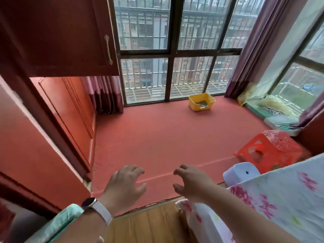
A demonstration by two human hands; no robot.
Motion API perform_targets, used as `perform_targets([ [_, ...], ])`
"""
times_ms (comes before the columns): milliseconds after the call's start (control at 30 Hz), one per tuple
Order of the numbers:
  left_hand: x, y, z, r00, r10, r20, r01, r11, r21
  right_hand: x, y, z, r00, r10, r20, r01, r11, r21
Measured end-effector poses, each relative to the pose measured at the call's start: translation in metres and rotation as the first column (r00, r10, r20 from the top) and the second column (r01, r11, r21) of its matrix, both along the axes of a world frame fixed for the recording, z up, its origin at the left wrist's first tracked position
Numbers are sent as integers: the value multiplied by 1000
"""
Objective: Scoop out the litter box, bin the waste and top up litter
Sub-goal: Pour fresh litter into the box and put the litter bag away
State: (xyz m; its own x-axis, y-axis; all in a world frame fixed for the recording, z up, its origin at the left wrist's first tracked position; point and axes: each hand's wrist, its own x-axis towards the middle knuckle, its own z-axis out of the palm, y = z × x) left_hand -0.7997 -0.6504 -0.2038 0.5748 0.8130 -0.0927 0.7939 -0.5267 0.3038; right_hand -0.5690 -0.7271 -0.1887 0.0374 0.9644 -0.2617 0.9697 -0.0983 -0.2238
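Observation:
A yellow litter box (194, 104) stands far off on the red platform floor (166, 137), close to the window, with grey litter visible inside. A yellowish bag (244, 98), perhaps litter, leans in the right corner by the curtain. My left hand (125, 185), with a watch on its wrist, hovers over the platform's near edge, its fingers loosely curled and holding nothing. My right hand (191, 183) reaches forward beside it, fingers relaxed and empty. Both hands are far from the litter box.
A red plastic stool (263, 151) lies tipped at the right, with a white container (240, 172) and a flowered cloth (280, 199) in front of it. Red wooden cabinets (52, 41) line the left. Cushions (278, 118) lie along the right window. Wooden floor (149, 223) is below me.

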Motion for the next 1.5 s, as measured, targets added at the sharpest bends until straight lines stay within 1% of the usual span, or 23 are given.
perform_targets([
  [67, 1, 45, 7, 999, -19, 32, 18, 999, 26, 1, 37, 8, 999, -25, 32, 23, 999, 45],
  [167, 10, 104, 16, 999, -40, 35, 38, 997, 73, 6, 82, 21, 996, -57, 62, 48, 988, 144],
  [300, 28, 153, 31, 993, -79, 90, 69, 991, 112, 18, 124, 38, 992, -107, 61, 94, 977, 189],
  [400, 42, 182, 33, 989, -118, 84, 107, 986, 124, 32, 154, 41, 988, -137, 68, 119, 969, 218],
  [433, 47, 190, 31, 990, -114, 87, 106, 990, 88, 37, 163, 40, 987, -144, 73, 125, 969, 214],
  [533, 63, 207, 21, 989, -110, 98, 119, 988, -93, 51, 186, 27, 985, -157, 75, 143, 977, 158],
  [567, 68, 212, 17, 989, -126, 79, 134, 985, -106, 55, 193, 21, 985, -158, 69, 148, 980, 130],
  [667, 84, 232, 8, 989, -145, 16, 146, 986, -77, 72, 221, 3, 988, -135, 72, 130, 989, 70],
  [767, 104, 268, 6, 989, -135, -52, 132, 989, -65, 95, 259, -10, 992, -81, 95, 75, 995, 65],
  [867, 136, 308, 8, 987, -131, -91, 130, 991, -7, 128, 300, -15, 992, -49, 112, 40, 997, 73],
  [967, 183, 343, 13, 974, -170, -153, 169, 985, -18, 170, 335, -10, 991, -39, 129, 31, 998, 59],
  [1033, 222, 369, 20, 969, -189, -162, 187, 982, -24, 203, 357, -3, 990, -47, 136, 38, 997, 73],
  [1200, 316, 427, 37, 965, -211, -155, 219, 975, 36, 292, 403, 9, 981, -128, 145, 111, 987, 116],
  [1367, 373, 469, 36, 953, -259, -155, 272, 960, 64, 342, 434, 11, 974, -204, 95, 194, 976, 98],
  [1500, 413, 508, 16, 925, -317, -210, 325, 946, 4, 373, 462, -4, 967, -246, 65, 241, 968, 75],
])
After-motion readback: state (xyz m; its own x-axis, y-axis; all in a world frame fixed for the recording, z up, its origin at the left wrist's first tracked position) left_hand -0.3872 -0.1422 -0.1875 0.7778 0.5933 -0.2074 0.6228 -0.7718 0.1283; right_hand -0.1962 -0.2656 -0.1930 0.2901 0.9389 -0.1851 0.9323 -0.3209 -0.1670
